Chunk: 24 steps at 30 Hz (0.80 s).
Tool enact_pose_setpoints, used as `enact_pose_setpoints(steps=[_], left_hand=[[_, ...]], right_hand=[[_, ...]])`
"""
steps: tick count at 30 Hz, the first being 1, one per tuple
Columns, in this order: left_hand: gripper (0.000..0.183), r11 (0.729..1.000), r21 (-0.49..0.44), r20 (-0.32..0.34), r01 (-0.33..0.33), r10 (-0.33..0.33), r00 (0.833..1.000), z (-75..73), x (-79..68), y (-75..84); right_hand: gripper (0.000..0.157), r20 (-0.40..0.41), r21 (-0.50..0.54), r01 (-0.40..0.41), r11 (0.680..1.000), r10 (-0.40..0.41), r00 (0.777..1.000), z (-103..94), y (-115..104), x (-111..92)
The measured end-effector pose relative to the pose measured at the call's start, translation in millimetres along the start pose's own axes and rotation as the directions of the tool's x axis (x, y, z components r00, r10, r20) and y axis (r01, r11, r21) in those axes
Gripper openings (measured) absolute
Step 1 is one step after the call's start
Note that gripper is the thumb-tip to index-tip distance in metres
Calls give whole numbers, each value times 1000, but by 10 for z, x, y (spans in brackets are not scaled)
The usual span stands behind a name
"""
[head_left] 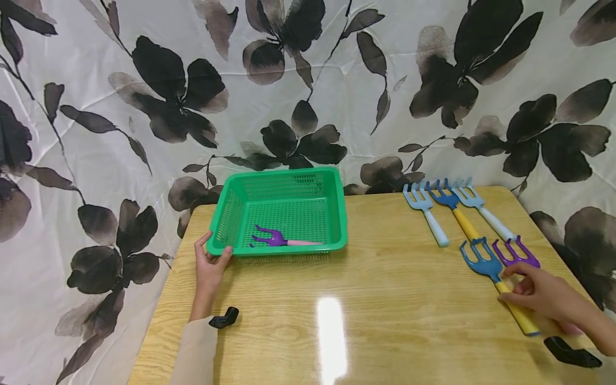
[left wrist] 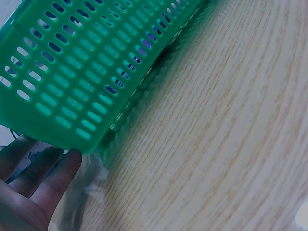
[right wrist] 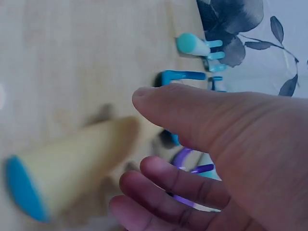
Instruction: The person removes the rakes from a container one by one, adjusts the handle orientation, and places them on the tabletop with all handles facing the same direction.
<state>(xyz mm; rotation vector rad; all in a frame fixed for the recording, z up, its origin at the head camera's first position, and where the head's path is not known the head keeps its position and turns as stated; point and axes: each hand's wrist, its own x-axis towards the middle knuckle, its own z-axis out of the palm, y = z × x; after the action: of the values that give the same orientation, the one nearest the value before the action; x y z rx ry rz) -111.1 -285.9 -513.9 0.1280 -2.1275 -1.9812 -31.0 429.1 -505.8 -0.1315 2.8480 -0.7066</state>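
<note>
A green perforated plastic basket [head_left: 343,214] sits at the back left of the table. Inside it lies a small hand rake [head_left: 274,239] with purple tines and a pink handle. My left hand [head_left: 210,270] holds the basket's near left corner, fingers on the side rim and thumb at the front. At the right, my right hand [head_left: 544,291] is over the yellow handle of a blue-tined hand rake [head_left: 486,264]. In the right wrist view, thumb and fingers stand apart around the yellow handle [right wrist: 82,163]. Another purple-tined rake [head_left: 522,255] lies partly hidden beneath this hand.
Behind the right hand lie a light blue rake [head_left: 428,211], another blue rake with a yellow handle [head_left: 462,216] and a second pale blue rake [head_left: 486,211]. The wooden table [head_left: 269,315] meets a floral cloth [head_left: 375,107] at its back edge.
</note>
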Motion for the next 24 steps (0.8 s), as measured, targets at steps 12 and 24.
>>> enact_pose_setpoints(steps=[12, 24], left_hand=[[68, 999, 33, -11, -31, 31, 999, -21, 22, -173], [69, 1000, 3, 2, -25, 25, 1000, -10, 20, -94]], right_hand=[[56, -52, -56, 213, 975, -216, 975, -440, -286, 308], [64, -111, -79, 439, 895, -445, 889, -820, -1085, 814]])
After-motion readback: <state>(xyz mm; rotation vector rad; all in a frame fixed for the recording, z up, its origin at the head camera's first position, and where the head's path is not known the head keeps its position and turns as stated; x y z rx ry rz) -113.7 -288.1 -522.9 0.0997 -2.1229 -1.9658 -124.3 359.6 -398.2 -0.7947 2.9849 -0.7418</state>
